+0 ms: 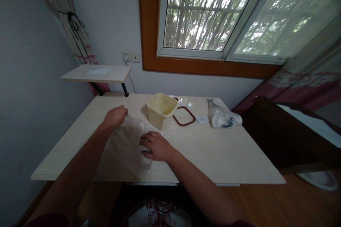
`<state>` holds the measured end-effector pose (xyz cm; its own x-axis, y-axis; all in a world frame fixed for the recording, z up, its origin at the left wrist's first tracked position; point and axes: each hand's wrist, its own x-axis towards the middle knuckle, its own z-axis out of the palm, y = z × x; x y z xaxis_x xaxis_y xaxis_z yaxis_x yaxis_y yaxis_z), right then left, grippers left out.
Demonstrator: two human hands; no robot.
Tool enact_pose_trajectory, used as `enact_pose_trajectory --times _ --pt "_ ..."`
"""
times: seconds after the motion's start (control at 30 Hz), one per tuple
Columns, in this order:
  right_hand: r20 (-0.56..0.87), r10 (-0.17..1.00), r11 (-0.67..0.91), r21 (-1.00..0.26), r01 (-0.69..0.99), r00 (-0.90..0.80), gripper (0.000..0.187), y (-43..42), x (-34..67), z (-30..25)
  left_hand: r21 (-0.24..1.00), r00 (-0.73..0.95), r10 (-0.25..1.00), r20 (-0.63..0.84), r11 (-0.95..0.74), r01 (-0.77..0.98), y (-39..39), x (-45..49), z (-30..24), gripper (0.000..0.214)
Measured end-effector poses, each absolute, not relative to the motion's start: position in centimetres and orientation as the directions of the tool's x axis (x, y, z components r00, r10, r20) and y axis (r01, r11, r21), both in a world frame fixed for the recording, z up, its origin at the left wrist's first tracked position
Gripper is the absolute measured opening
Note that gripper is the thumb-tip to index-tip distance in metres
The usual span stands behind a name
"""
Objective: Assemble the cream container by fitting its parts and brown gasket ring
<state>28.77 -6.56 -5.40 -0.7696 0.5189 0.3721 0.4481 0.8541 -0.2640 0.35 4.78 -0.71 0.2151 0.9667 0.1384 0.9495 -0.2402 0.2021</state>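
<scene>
A clear plastic bag [125, 149] lies flat on the pale wooden table [213, 152] in front of me. My left hand [115, 116] rests at the bag's far left corner, its fingers curled and pinched on the plastic. My right hand [157, 146] lies on the bag's right edge, fingers bent and pressing it down. Just beyond my hands stands an open cream plastic container [161, 109].
A brown ring-shaped seal or lid frame [184, 116] lies right of the container, then a small white packet [201, 119] and a crumpled clear bag [223, 117] with something dark inside. A small raised shelf [96, 73] stands at the table's back left. A dark bed frame [287, 131] is on the right.
</scene>
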Motion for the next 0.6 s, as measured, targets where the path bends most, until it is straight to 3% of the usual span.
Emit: enact_pose_trajectory --times 0.17,0.33,0.4,0.5,0.6 --pt "0.377 0.525 0.851 -0.249 0.463 -0.763 0.041 -6.5 28.9 -5.3 0.266 0.010 0.966 0.258 -0.081 0.960 5.7 -1.8 0.1 0.028" --pt "0.375 0.540 0.842 -0.258 0.474 -0.754 0.041 -6.4 29.0 -5.3 0.568 -0.273 0.906 0.324 0.045 0.822 6.5 -4.6 1.2 0.023" --pt "0.378 0.551 0.834 -0.258 0.487 -0.744 0.041 -6.4 29.0 -5.3 0.731 -0.359 0.894 0.267 0.055 0.681 6.9 -5.2 1.5 0.021" --pt "0.375 0.568 0.823 -0.254 0.508 -0.733 0.042 -6.4 29.1 -5.3 0.949 -0.423 0.898 0.119 0.022 0.314 7.2 -5.1 1.5 0.026" --pt "0.370 0.597 0.802 -0.250 0.542 -0.712 0.044 -6.4 29.1 -5.4 0.995 -0.408 0.908 0.095 -0.071 0.074 7.1 -4.8 1.2 0.035"
